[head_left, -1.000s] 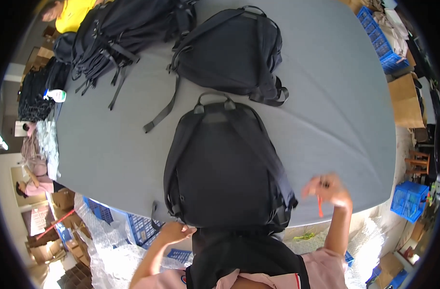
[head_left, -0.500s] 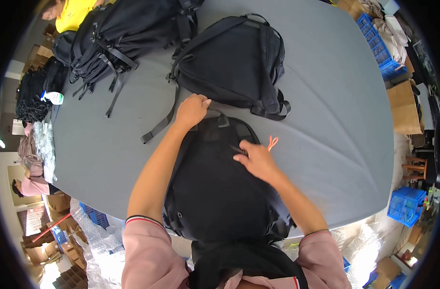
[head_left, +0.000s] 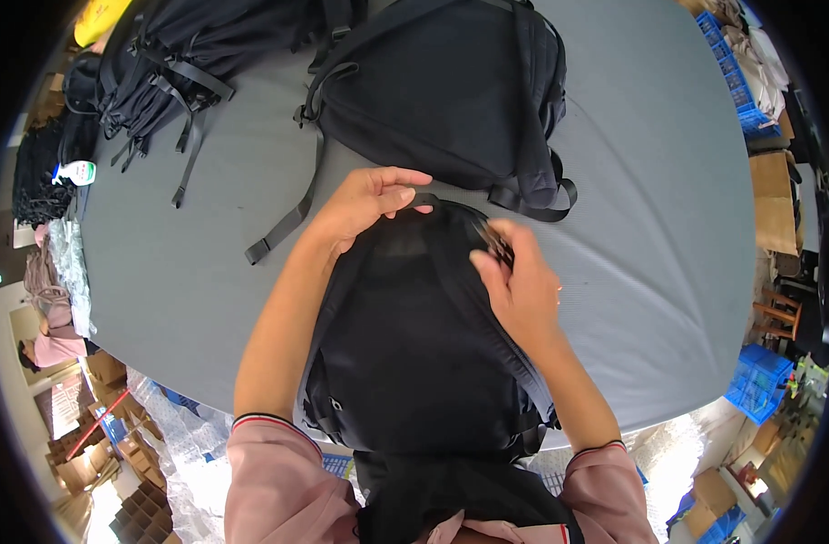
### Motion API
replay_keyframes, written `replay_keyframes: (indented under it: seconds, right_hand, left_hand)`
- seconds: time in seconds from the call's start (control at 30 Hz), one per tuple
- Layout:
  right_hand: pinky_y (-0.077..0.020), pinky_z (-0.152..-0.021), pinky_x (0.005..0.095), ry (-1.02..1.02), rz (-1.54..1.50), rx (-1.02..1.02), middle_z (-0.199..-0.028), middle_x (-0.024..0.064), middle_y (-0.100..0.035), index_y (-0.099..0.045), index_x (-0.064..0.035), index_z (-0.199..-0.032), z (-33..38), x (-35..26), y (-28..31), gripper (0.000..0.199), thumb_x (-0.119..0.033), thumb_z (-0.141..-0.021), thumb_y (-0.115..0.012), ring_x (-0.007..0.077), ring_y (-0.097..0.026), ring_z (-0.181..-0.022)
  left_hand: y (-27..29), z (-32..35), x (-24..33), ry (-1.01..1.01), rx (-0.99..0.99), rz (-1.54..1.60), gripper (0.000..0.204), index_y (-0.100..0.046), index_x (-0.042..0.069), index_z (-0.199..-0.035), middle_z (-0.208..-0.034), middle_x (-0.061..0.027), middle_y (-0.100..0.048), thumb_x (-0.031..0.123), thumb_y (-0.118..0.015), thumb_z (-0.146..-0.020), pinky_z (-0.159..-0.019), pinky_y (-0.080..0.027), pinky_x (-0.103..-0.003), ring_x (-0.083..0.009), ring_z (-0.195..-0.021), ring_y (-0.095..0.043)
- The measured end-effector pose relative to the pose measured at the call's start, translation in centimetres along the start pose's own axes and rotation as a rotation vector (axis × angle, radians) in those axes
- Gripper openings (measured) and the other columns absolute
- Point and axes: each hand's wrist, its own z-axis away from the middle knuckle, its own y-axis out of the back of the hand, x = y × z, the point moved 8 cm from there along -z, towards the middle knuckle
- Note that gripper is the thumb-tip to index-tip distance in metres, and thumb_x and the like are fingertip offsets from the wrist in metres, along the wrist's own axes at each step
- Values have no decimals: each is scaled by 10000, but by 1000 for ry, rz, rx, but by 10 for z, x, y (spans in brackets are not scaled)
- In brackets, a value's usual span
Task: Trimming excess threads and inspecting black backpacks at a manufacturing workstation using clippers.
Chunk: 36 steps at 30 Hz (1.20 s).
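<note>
A black backpack (head_left: 401, 335) lies flat on the table right in front of me, its top end pointing away. My left hand (head_left: 365, 207) pinches the short carry handle (head_left: 424, 200) at its top between thumb and fingers, with the index finger stretched out above. Over the backpack's upper right edge, my right hand (head_left: 523, 281) grips small dark thread snips (head_left: 494, 243), their tips pointing up and left; its palm hides most of them. A sliver of an orange loop-handled tool (head_left: 560, 292) shows behind the right hand.
A second black backpack (head_left: 433, 91) lies just beyond. More black backpacks (head_left: 206, 45) with hanging straps are heaped at the far left, near a white spray bottle (head_left: 75, 172). Blue crates (head_left: 759, 381) and cartons stand beyond the grey table's (head_left: 650, 272) edges.
My right hand has moved right and slightly up, from the backpack's panel to its edge. My left hand has shifted onto the carry handle. The whole view has shifted a little.
</note>
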Motion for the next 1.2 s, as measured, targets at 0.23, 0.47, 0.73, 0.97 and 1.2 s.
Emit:
replay_keyframes:
  seconds: [0.23, 0.47, 0.73, 0.97, 1.2]
  right_hand:
    - [-451, -601, 380, 53, 82, -61, -925, 65, -504, -521, -86, -1063, -34, -2, -32, 264, -126, -821, -620, 275, -583, -728]
    - [-444, -568, 356, 151, 147, -4, -846, 41, -506, -587, -83, -944, -32, -4, -33, 226, -100, -743, -687, 243, -581, -668]
    - [-440, -549, 343, 197, 215, 122, -815, 29, -517, -600, -88, -902, -27, -6, -23, 203, -86, -724, -697, 223, -580, -620]
    - [-441, -536, 334, 186, 201, 93, -809, 33, -517, -590, -78, -890, -29, -4, -26, 185, -96, -736, -690, 234, -574, -589]
    - [-439, -545, 322, 78, 58, 109, -811, 42, -522, -586, -57, -905, -32, 10, -27, 194, -83, -743, -691, 222, -562, -582]
  left_hand:
    - [-11, 5, -11, 10, 33, 195, 371, -553, 33, -1213, -885, -19, -636, 66, -596, -847, -763, -413, -224, -86, -837, -566]
    - [-13, 8, -13, -9, 109, 219, 448, -513, 70, -1262, -941, -26, -631, 6, -578, -824, -824, -423, -237, -91, -870, -562]
    - [-15, 8, -12, -25, 125, 221, 435, -507, 76, -1255, -925, -37, -613, -31, -547, -835, -806, -430, -240, -95, -859, -550]
    - [-14, 8, -14, -21, 138, 221, 424, -514, 52, -1240, -899, -17, -629, -18, -582, -827, -802, -440, -219, -88, -866, -575]
    - [-11, 6, -12, -26, 98, 215, 403, -503, 31, -1241, -965, -49, -645, 26, -583, -846, -823, -434, -232, -100, -901, -590]
